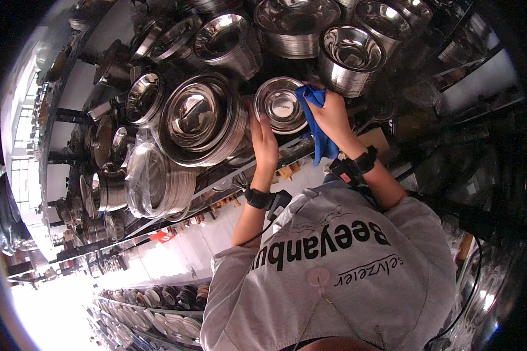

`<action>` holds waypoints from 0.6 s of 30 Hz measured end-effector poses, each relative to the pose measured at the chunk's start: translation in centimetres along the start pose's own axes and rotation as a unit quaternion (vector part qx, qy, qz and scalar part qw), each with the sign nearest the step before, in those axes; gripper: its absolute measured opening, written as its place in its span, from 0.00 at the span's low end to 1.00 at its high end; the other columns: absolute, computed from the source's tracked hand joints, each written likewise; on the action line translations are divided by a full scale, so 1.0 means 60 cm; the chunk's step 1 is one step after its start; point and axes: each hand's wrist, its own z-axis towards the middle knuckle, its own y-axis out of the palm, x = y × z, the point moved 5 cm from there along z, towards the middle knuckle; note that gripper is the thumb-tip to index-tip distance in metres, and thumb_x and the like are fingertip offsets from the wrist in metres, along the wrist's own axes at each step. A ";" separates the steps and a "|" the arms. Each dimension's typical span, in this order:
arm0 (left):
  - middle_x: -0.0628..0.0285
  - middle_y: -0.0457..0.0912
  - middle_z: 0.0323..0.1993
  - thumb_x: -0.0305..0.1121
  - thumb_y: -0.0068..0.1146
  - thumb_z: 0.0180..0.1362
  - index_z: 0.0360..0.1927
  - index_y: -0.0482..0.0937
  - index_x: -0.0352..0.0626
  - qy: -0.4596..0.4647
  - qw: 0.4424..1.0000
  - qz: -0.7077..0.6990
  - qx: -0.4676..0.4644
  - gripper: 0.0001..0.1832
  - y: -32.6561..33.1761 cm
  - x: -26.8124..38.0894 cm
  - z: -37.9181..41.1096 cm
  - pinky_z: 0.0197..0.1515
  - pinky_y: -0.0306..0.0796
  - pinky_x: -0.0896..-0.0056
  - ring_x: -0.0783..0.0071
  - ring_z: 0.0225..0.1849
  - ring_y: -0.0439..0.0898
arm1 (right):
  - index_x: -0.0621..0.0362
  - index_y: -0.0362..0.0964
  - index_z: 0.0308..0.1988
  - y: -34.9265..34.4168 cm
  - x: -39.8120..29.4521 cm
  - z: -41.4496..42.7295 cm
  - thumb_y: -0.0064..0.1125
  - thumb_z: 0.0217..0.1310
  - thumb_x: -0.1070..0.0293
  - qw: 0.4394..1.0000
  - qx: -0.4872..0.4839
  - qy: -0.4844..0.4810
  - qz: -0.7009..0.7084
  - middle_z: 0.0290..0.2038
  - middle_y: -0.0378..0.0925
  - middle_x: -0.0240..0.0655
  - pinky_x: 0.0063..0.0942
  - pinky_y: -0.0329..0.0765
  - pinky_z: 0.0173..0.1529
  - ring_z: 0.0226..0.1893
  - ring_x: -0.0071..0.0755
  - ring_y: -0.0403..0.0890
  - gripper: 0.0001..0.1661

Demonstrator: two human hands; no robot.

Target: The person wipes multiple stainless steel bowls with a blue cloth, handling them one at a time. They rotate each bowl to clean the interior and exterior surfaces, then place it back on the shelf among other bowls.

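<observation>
A small round stainless steel basin (295, 115) with a label in its bottom lies before me on the shelf. My left hand (264, 142) holds it at the left rim, thumb over the edge and fingers along the outside. On the opposite side, my right hand (330, 115) grips a blue cloth (319, 136) against the basin's right rim. The cloth's loose end hangs toward me. Part of the right fingers is hidden behind the cloth.
Left of my left hand stands a wide stack of steel basins (228, 140), beside a plastic-wrapped stack (147, 180). Behind are more basin stacks (351, 66) and a larger one (296, 41). The metal shelf edge (228, 177) runs diagonally in front of me.
</observation>
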 end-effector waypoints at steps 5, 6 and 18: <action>0.45 0.59 0.70 0.33 0.41 0.71 0.70 0.53 0.30 -0.040 0.999 -0.004 -0.003 0.28 0.000 0.015 -0.005 0.70 0.52 0.66 0.58 0.69 0.61 | 0.60 0.77 0.47 0.005 0.027 -0.001 0.61 0.57 0.69 0.997 -0.052 0.028 -0.041 0.26 0.77 0.51 0.38 0.76 0.31 0.28 0.56 0.81 0.16; 0.44 0.61 0.69 0.32 0.43 0.71 0.70 0.53 0.30 -0.060 0.998 0.009 -0.007 0.28 -0.002 0.021 -0.007 0.69 0.54 0.66 0.58 0.68 0.64 | 0.60 0.77 0.47 0.006 0.029 -0.001 0.62 0.57 0.69 0.995 -0.073 0.044 -0.059 0.26 0.78 0.50 0.38 0.76 0.31 0.28 0.55 0.81 0.16; 0.46 0.71 0.60 0.23 0.53 0.61 0.61 0.71 0.40 0.192 0.965 0.175 -0.035 0.23 0.037 0.146 -0.005 0.64 0.62 0.54 0.47 0.66 0.65 | 0.62 0.78 0.47 -0.095 -0.047 -0.027 0.60 0.63 0.69 0.999 0.029 -0.001 0.036 0.40 0.84 0.40 0.25 0.77 0.44 0.40 0.26 0.83 0.14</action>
